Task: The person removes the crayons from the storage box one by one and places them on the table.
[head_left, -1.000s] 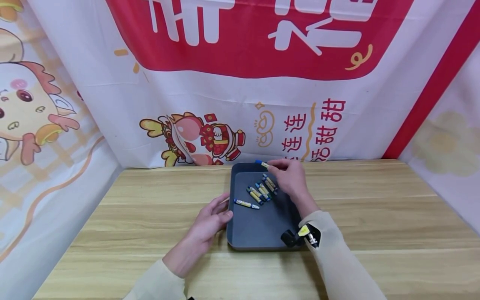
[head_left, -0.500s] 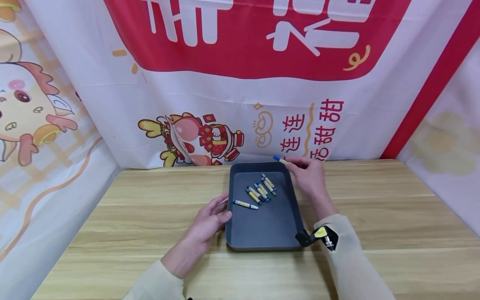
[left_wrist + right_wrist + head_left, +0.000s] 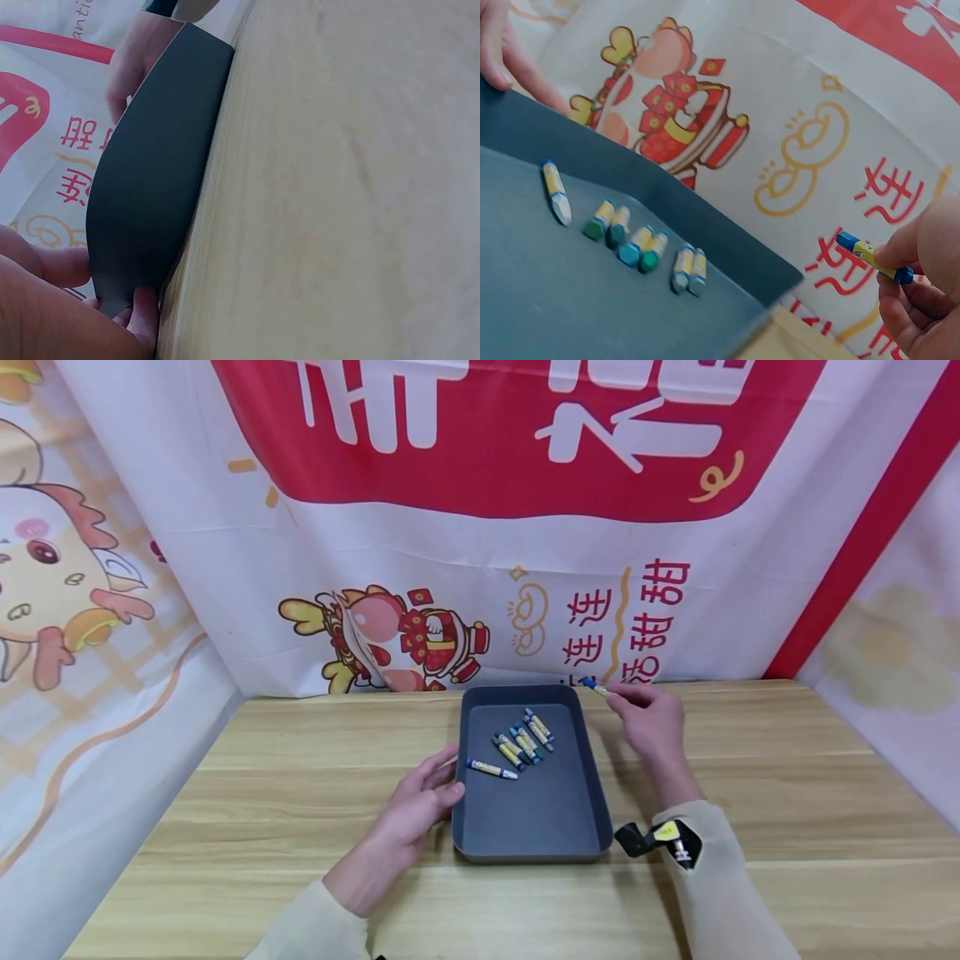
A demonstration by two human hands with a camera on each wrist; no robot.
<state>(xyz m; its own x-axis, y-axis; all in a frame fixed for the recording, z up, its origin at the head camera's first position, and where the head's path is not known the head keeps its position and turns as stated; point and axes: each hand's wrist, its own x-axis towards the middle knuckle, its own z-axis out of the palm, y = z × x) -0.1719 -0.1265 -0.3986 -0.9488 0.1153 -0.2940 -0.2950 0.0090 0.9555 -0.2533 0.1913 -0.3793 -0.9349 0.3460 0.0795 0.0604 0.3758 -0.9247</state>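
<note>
In the head view a dark grey tray (image 3: pixel 540 818) lies on the table with several paper-wrapped crayons in it. A white-tipped crayon (image 3: pixel 492 768) lies apart near the left wall, while green and blue ones (image 3: pixel 639 246) and a pale-tipped pair (image 3: pixel 689 268) lie side by side toward the back. My left hand (image 3: pixel 420 797) grips the tray's left wall between thumb and fingers, as the left wrist view shows. Beyond the tray's back right corner, my right hand (image 3: pixel 654 722) pinches a blue crayon (image 3: pixel 864 253) between thumb and fingers, its blue end pointing left and up.
The wooden table (image 3: pixel 795 810) extends on both sides of the tray. A printed white and red cloth (image 3: pixel 420 543) hangs right behind the table's back edge. A black wrist camera (image 3: pixel 637 839) sits on the right sleeve beside the tray's front right corner.
My right hand has moved right with the blue crayon, from over the tray's back part to beyond its right wall. The left hand, tray and other crayons stay in place.
</note>
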